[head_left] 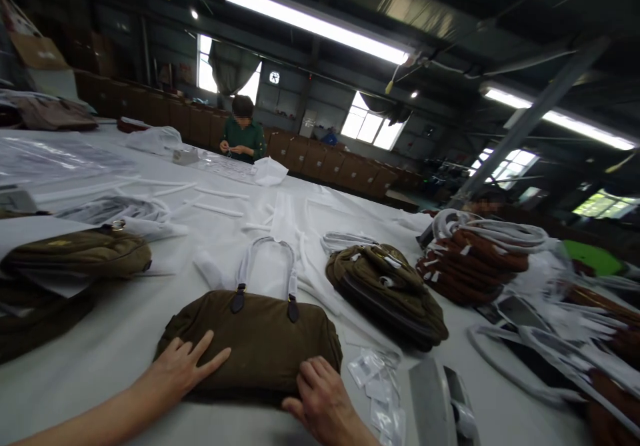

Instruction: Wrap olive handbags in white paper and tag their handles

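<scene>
An olive-green handbag [260, 349] lies in front of me on the white table, its dark leather tabs and wrapped handles [267, 246] pointing away from me. On the left part of its front panel rests my left hand [183, 366], open, with fingers spread. My right hand [323, 393] is at the bag's lower right edge, fingers curled over the fabric and thumb by the bottom edge, closed on the bag. Small clear packets [377, 386] lie just right of that hand, near a grey tape dispenser-like object [435, 399].
A pile of olive bags [385, 293] stands to the right, with stacked brown bags [473, 266] beyond. More olive bags [80, 253] lie at left. White wrapped strips [217, 209] are scattered behind. Across the table is a person in green [243, 136].
</scene>
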The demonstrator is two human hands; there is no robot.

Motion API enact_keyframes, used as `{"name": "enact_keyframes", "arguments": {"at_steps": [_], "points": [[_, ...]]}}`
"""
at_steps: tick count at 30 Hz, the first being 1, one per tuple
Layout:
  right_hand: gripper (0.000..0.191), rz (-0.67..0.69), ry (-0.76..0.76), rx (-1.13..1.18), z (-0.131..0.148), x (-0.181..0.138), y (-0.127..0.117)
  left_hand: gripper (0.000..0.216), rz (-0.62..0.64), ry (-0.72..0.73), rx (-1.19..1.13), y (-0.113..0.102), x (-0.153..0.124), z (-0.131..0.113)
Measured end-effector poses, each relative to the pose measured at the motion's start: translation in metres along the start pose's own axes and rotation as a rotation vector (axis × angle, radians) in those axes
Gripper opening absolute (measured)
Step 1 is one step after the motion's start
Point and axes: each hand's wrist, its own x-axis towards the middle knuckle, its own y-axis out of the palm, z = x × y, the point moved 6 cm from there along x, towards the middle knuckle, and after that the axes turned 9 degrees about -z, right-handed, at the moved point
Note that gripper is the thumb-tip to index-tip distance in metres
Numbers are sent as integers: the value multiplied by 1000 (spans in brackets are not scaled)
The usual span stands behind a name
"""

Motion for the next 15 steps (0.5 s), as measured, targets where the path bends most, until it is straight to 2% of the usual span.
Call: {"name": "enact_keyframes", "arguments": {"at_steps": [3,5,8,10,12,14,15], "points": [[25,-65,99,38,2,18,9,90,74,27,-5,8,-3,-1],[38,-33,150,72,2,22,18,93,132,5,-70,6,-6,5],[52,77,162,124,1,15,32,98,257,-7,-320,-18,-3,18],[52,118,180,156,-2,9,39,79,303,7,-498,-48,12,23],[51,119,193,182,-4,4,47,50,189,21,-594,-79,38,23],[47,78,201,207,-6,3,54,50,31,110,-633,-96,63,8],[45,44,206,228,-8,4,55,57,-4,184,-635,-94,71,-5]]}}
